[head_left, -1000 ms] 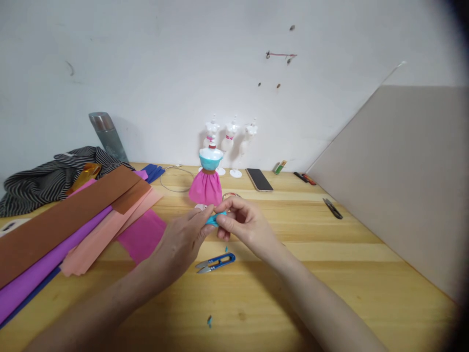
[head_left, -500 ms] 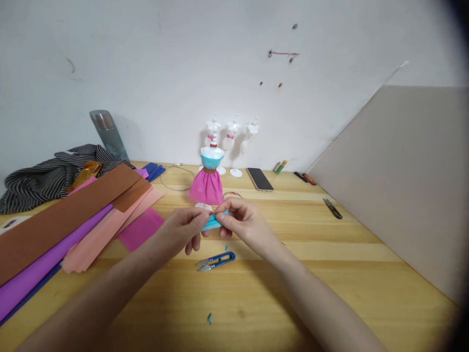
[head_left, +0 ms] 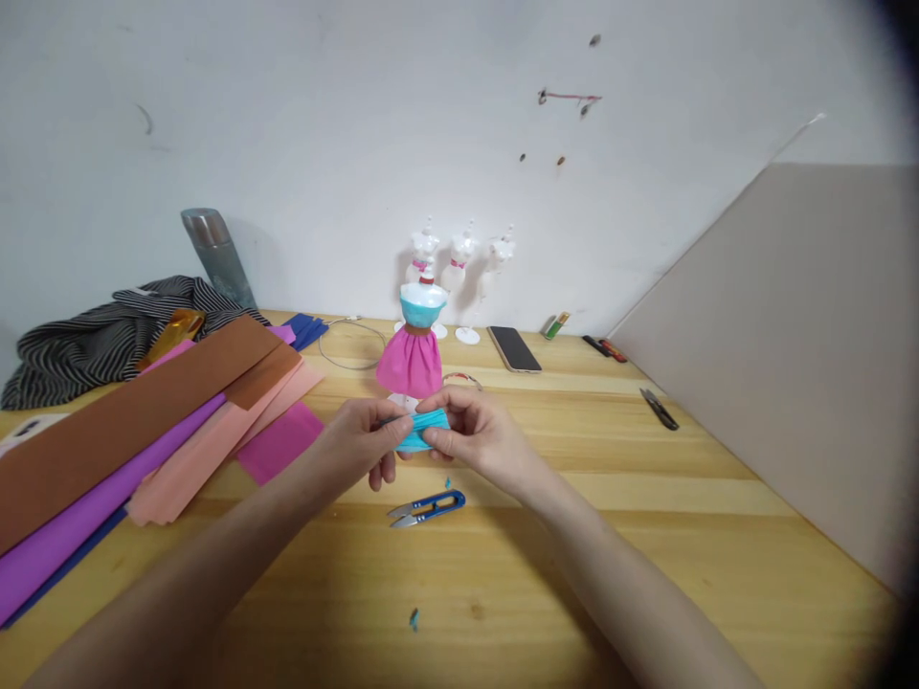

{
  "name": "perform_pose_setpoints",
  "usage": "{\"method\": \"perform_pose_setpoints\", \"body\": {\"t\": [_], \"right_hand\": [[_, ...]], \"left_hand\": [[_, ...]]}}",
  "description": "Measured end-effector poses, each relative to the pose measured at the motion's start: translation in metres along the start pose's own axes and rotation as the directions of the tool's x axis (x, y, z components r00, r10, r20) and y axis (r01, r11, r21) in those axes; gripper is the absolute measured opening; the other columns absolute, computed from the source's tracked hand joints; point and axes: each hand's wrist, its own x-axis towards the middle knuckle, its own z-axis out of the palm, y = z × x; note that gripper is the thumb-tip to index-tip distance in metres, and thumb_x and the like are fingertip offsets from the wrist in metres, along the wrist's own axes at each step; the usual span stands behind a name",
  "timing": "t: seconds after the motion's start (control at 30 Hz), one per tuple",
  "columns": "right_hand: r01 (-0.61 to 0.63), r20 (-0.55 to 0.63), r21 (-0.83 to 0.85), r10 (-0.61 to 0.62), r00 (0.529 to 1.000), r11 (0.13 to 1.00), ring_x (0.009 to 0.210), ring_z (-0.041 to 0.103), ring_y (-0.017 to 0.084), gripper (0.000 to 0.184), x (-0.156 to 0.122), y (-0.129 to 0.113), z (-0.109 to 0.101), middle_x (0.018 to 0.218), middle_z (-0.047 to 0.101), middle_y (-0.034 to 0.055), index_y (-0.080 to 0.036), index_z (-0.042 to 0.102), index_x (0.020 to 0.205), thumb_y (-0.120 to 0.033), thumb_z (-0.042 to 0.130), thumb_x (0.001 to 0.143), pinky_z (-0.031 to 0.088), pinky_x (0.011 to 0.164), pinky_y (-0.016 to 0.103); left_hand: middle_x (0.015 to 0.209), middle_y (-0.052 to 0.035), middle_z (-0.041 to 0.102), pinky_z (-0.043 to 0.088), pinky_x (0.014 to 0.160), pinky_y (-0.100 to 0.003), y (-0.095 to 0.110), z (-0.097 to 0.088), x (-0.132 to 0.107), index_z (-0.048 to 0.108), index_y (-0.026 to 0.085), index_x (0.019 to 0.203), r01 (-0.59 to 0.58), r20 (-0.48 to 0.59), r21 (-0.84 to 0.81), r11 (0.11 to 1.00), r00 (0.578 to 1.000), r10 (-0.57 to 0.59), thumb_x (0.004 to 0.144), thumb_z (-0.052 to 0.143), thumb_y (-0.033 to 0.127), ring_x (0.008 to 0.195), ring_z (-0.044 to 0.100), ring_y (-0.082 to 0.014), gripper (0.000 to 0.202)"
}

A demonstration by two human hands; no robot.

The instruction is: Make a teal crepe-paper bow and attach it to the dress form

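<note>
My left hand (head_left: 363, 440) and my right hand (head_left: 478, 435) meet over the middle of the wooden table (head_left: 646, 565), both pinching a small piece of turquoise crepe paper (head_left: 423, 428) spread between the fingertips. Just behind them stands a small mannequin (head_left: 414, 344) dressed in a pink paper skirt and a turquoise top. Blue thread snips (head_left: 427, 508) lie on the table right below my hands. Tiny turquoise scraps (head_left: 414, 619) lie nearer to me.
Long folded crepe sheets in brown, purple, peach and pink (head_left: 158, 421) cover the left side. Striped cloth (head_left: 100, 340) and a metal flask (head_left: 215, 256) sit far left. Three white mannequins (head_left: 459, 263), a phone (head_left: 513, 348), a lighter (head_left: 556, 325) and black snips (head_left: 659, 409) lie behind; a grey panel (head_left: 796, 354) leans right.
The turquoise paper, a narrow folded strip a second ago, is now spread wider between my fingers. My left hand shifted slightly, and the view drifted a little left.
</note>
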Motion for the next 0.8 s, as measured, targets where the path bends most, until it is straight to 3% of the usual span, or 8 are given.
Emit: {"method": "perform_pose_setpoints", "body": {"t": [0.1, 0.3, 0.57, 0.8], "right_hand": [[0.056, -0.013, -0.060, -0.057, 0.998, 0.997, 0.053, 0.050, 0.010, 0.028, -0.0005, 0.0031, -0.0023, 0.063, 0.055, -0.0044, -0.018, 0.063, 0.093, -0.025, 0.071, 0.068, 0.042, 0.050, 0.023], [0.098, 0.024, -0.069, -0.096, 0.995, 0.993, 0.070, 0.059, 0.014, 0.039, -0.0015, 0.0034, -0.0042, 0.080, 0.065, 0.0010, -0.019, 0.062, 0.107, -0.022, 0.070, 0.069, 0.050, 0.066, 0.030], [0.105, 0.004, -0.104, -0.105, 0.994, 0.989, 0.069, 0.059, 0.015, 0.033, 0.0004, 0.0061, -0.0057, 0.081, 0.066, 0.0023, -0.018, 0.065, 0.103, -0.025, 0.070, 0.071, 0.050, 0.065, 0.030], [0.147, -0.002, -0.158, -0.150, 0.989, 0.976, 0.071, 0.059, 0.016, 0.030, -0.0010, 0.0047, -0.0048, 0.081, 0.064, 0.0032, -0.016, 0.066, 0.101, -0.027, 0.067, 0.073, 0.049, 0.066, 0.031]], "left_hand": [[0.044, 0.0034, 0.052, 0.040, 0.035, -0.017, 0.0005, 0.0004, -0.0001, 0.058, 0.013, 0.068, -0.005, -0.022, 0.068, 0.998, 1.000, 0.006, 0.076, 0.059, 0.047, 0.036, 0.047, -0.0077, 0.034], [0.042, 0.0027, 0.054, 0.038, 0.036, -0.017, -0.0016, 0.0004, 0.0002, 0.054, 0.015, 0.065, -0.005, -0.057, 0.067, 0.998, 0.998, 0.009, 0.079, 0.057, 0.044, 0.035, 0.047, -0.0074, 0.032], [0.053, 0.0016, 0.056, 0.041, 0.034, -0.017, 0.0000, 0.0025, 0.0000, 0.057, 0.013, 0.066, 0.021, -0.001, -0.015, 1.000, 1.000, -0.021, 0.077, 0.059, 0.049, 0.037, 0.051, -0.0073, 0.038], [0.047, 0.0023, 0.053, 0.039, 0.033, -0.017, -0.0002, 0.0040, -0.0011, 0.056, 0.013, 0.061, 0.031, 0.001, -0.027, 0.999, 1.000, -0.031, 0.076, 0.059, 0.054, 0.034, 0.048, -0.0069, 0.044]]}}
